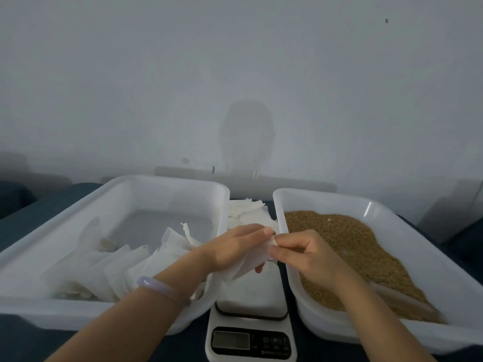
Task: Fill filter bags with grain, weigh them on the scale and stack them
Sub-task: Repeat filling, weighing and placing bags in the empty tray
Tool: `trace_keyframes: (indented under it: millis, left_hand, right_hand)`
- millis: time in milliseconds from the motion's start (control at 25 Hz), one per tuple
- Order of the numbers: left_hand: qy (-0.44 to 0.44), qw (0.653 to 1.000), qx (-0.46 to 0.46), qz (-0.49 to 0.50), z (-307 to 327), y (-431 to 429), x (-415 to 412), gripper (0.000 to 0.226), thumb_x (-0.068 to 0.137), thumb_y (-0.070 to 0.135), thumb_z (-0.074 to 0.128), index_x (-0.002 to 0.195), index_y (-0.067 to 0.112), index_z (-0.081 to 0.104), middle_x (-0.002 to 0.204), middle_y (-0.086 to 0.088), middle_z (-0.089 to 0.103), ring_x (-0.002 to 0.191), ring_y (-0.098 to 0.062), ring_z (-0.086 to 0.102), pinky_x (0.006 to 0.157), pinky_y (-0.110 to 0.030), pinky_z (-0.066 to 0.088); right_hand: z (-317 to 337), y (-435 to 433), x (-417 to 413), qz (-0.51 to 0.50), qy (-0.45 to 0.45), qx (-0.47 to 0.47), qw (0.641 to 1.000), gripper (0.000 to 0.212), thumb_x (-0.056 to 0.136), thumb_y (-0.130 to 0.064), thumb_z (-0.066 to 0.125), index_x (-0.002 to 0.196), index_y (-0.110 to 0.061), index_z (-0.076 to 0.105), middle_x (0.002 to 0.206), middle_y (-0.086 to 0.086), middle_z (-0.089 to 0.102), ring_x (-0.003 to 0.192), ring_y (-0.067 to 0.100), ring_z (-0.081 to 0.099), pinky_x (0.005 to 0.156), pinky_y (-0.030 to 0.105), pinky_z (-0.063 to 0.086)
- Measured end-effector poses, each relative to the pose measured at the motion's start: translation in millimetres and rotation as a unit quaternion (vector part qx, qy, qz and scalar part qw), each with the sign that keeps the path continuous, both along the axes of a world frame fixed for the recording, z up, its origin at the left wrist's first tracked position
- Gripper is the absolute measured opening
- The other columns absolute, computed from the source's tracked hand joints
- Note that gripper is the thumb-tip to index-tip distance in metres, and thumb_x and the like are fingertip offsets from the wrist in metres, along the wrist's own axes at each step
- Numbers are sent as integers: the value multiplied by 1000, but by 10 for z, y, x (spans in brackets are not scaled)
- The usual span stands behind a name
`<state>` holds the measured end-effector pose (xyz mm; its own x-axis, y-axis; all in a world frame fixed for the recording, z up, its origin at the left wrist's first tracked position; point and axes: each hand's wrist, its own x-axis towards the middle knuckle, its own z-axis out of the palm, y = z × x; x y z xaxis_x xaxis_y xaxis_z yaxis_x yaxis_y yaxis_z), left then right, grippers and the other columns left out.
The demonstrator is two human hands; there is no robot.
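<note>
**One filter bag pinched between both hands above the scale**

The left hand and the right hand meet in the middle of the view, and both pinch the same white filter bag. The left hand's fingers are curled round its side. The right hand's thumb and forefinger nip its upper edge, close against the left fingertips. The bag hangs between them, slightly tilted, over the white platform of the scale and clear of it. A pale bracelet sits on the left wrist.

Two white plastic tubs stand on the dark blue worktop, one on each side of the scale. The left tub holds white filter bags lying overlapped in a loose row along its near side. At least five show, but the exact count cannot be told, since they cover each other and the left forearm crosses them. The far half of this tub's floor is bare. The right tub holds brown grain, spread over most of its floor.

Behind the hands, in the gap between the two tubs, lies a pile of flat white bags — too many and too blurred to count. There is one scale, and its display is too dim to read.
</note>
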<state>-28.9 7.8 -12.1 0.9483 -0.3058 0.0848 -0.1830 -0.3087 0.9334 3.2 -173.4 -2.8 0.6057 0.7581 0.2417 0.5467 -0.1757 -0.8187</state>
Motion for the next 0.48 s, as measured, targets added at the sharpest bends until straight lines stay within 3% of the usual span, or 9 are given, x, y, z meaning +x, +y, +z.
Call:
trace_keyframes:
  millis: [40,120,200,280,360,480]
  left_hand:
    - [-6,1000,24,17,-4,-4,-6,61,87,62,40,107,9,61,85,-3,63,73,-16,60,67,-29,50]
    - [-10,998,48,51,-7,-10,-20,66,77,65,41,104,10,64,97,-11,63,80,-13,57,77,-28,48]
    - [-22,997,24,67,-13,6,-27,70,80,63,53,110,0,62,105,-15,62,89,-13,54,84,-29,45]
    - [-16,997,-18,70,11,35,-47,64,75,46,63,111,-7,59,95,-13,58,84,-16,54,74,-25,44]
    - [0,997,-46,68,34,48,-52,56,69,32,61,106,-11,59,83,-11,55,69,-16,53,62,-23,42]
    - [2,996,-54,69,50,37,-78,24,65,22,60,81,3,59,65,-3,56,55,-12,54,53,-20,42]
  right_hand:
    - [27,-100,14,-22,6,-14,1000,23,92,-33,57,97,-20,75,100,4,73,98,21,66,86,35,52]
    - [107,-376,116,-117,-5,-32,993,26,81,-50,59,102,-41,71,107,-16,70,102,3,64,85,26,50]
    - [156,-786,310,-236,-59,-133,961,25,82,-45,62,106,-43,67,115,-19,65,107,-1,59,91,24,46]
    - [77,-1217,472,-275,-43,-344,897,36,83,-32,68,118,-32,58,127,-10,57,112,7,55,99,27,43]
    - [-113,-1515,532,-256,14,-480,839,39,78,-33,74,113,-36,56,124,-9,57,105,5,56,97,28,46]
    - [-293,-1629,544,-276,-20,-493,825,29,77,-38,74,101,-38,58,108,-12,59,93,1,55,81,20,46]
